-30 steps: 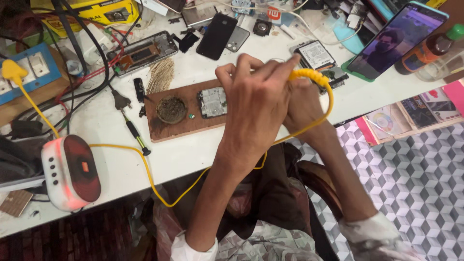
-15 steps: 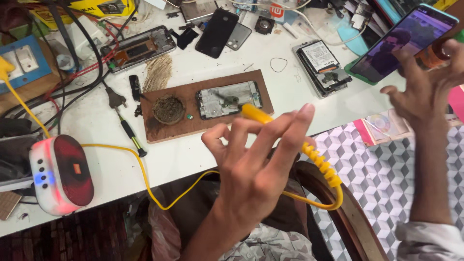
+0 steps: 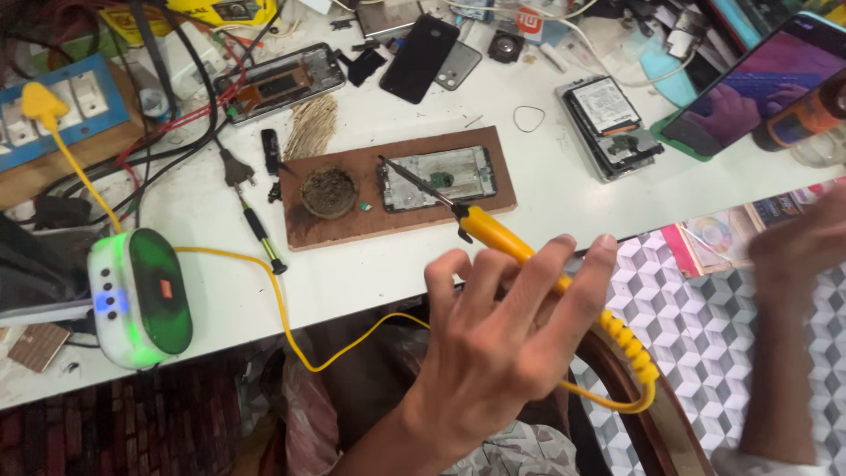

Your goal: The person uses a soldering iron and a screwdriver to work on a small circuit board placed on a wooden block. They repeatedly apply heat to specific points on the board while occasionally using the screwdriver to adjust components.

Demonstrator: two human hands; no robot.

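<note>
Head cam: my left hand [image 3: 502, 353] now loosely pinches the yellow soldering iron [image 3: 502, 236], tip lowered onto the opened phone [image 3: 438, 176] on the wooden board [image 3: 397, 216]. Right hand [image 3: 806, 256] swung away, blurred, apparently holding nothing

Yellow, brown and white at the bench

The soldering iron [image 3: 493, 234] and its cable [image 3: 291, 326] are yellow; the board [image 3: 352, 225] is brown, the table [image 3: 564, 198] white, the speaker [image 3: 141, 295] at left glows green, the floor [image 3: 714, 326] at lower right is grey-cubed.

A black phone [image 3: 419, 57] lies face down near the table's far edge, and a glowing green speaker [image 3: 141, 298] sits at the left.
</note>
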